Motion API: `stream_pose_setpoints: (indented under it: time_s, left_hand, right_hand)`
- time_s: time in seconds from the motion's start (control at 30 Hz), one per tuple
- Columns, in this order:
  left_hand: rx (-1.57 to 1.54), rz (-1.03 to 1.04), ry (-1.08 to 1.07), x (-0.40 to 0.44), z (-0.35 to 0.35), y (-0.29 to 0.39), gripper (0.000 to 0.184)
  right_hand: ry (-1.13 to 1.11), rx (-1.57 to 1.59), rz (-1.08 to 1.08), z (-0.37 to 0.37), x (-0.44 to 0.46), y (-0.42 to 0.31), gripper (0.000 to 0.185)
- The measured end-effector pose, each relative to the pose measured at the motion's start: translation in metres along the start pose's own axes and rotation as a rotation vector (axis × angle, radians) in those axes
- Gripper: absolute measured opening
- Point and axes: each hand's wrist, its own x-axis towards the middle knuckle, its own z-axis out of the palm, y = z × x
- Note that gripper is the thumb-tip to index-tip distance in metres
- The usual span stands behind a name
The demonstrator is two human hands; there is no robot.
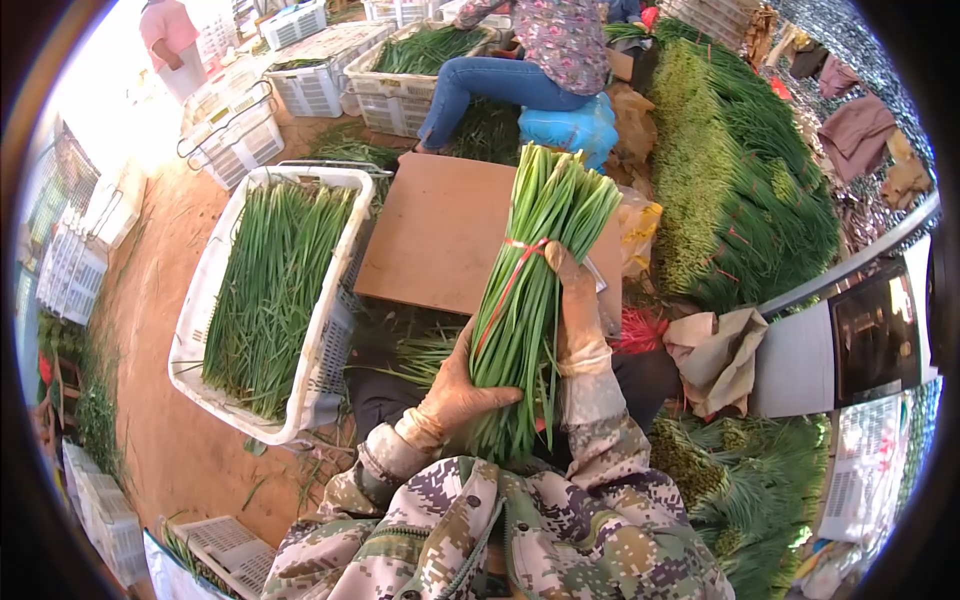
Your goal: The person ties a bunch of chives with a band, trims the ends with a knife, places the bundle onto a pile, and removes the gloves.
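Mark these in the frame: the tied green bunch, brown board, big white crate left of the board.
Green bunch (527, 312): head view, on the stalks below the tie.
Brown board (437, 228): head view, on its flat face.
White crate (228, 411): head view, on its near rim.

I'm standing in what looks like a produce-packing shed: a bare reddish dirt floor (165, 420), a white slatted crate (290, 432) full of long green stalks (280, 290), a great heap of tied greens (740, 190) along the floor's right edge, and a seated person (560, 60) beside another filled crate (395, 108) toward its far edge.
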Motion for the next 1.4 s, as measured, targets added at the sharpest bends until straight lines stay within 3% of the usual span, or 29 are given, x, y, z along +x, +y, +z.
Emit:
stream_pose_setpoints:
  time_s: [0.03, 0.07, 0.1, 0.13, 0.2, 0.23, 0.3, 0.37, 0.53, 0.77, 0.83, 1.03, 1.1, 1.17, 1.23, 1.3, 1.37, 1.4]
  left_hand:
    - [0.013, -0.047, 0.05, 0.0, 0.003, -0.008, 0.113]
    - [0.068, -0.066, 0.078, -0.002, 0.005, -0.016, 0.089]
    - [0.068, -0.073, 0.073, -0.003, 0.003, -0.023, 0.089]
    - [0.044, -0.15, 0.07, -0.005, 0.001, -0.029, 0.074]
    - [-0.016, -0.259, 0.137, -0.015, 0.004, -0.031, 0.038]
    - [-0.135, -0.316, 0.121, -0.021, 0.0, -0.035, 0.031]
    - [0.083, -0.136, 0.185, -0.031, -0.028, -0.085, 0.02]
    - [0.012, -0.233, 0.272, -0.037, -0.064, -0.078, 0.015]
    - [-0.017, -0.172, 0.525, -0.039, -0.091, -0.022, 0.017]
    - [-0.063, -0.192, 0.513, -0.04, -0.09, -0.012, 0.018]
    - [-0.084, -0.174, 0.52, -0.041, -0.091, -0.01, 0.018]
    - [0.039, -0.072, 0.592, -0.037, -0.103, 0.013, 0.016]
    - [-0.025, -0.073, 0.634, -0.033, -0.102, 0.04, 0.017]
    - [0.152, -0.05, 0.687, -0.024, -0.099, 0.072, 0.018]
    - [0.333, 0.175, 0.683, -0.002, -0.106, 0.085, 0.026]
    - [0.239, 0.412, 0.484, 0.023, -0.082, 0.113, 0.042]
    - [0.267, 0.4, 0.271, 0.057, -0.042, 0.131, 0.078]
    - [0.346, 0.389, 0.203, 0.072, -0.036, 0.116, 0.087]
  right_hand:
    - [0.016, 0.064, 0.004, 0.001, 0.002, -0.007, 0.04]
    - [0.023, 0.06, 0.0, -0.003, 0.007, -0.012, 0.04]
    - [0.102, -0.02, -0.018, -0.01, 0.013, -0.015, 0.041]
    - [0.181, -0.099, -0.031, -0.018, 0.02, -0.016, 0.043]
    - [0.032, 0.051, -0.001, -0.022, 0.026, -0.032, 0.051]
    - [0.073, -0.036, -0.127, -0.056, 0.056, -0.023, 0.053]
    - [0.205, 0.008, -0.075, -0.057, 0.057, -0.05, 0.06]
    - [0.183, 0.14, -0.168, -0.091, 0.087, -0.056, 0.061]
    - [0.187, 0.188, -0.242, -0.12, 0.085, -0.069, 0.059]
    - [0.103, 0.103, -0.234, -0.158, 0.086, -0.058, 0.055]
    - [0.195, 0.166, -0.19, -0.125, 0.069, -0.063, 0.054]
    - [0.161, 0.194, -0.163, -0.112, 0.062, -0.067, 0.053]
    - [0.162, 0.129, -0.243, -0.099, 0.054, -0.069, 0.051]
    - [0.027, 0.309, -0.171, -0.111, 0.059, -0.06, 0.052]
    - [0.212, 0.178, -0.225, -0.108, 0.057, -0.049, 0.058]
    - [0.305, 0.179, -0.05, -0.08, 0.039, -0.042, 0.064]
    - [0.286, 0.182, 0.095, -0.045, 0.018, -0.043, 0.052]
    - [0.251, 0.172, 0.103, -0.045, 0.017, -0.018, 0.05]
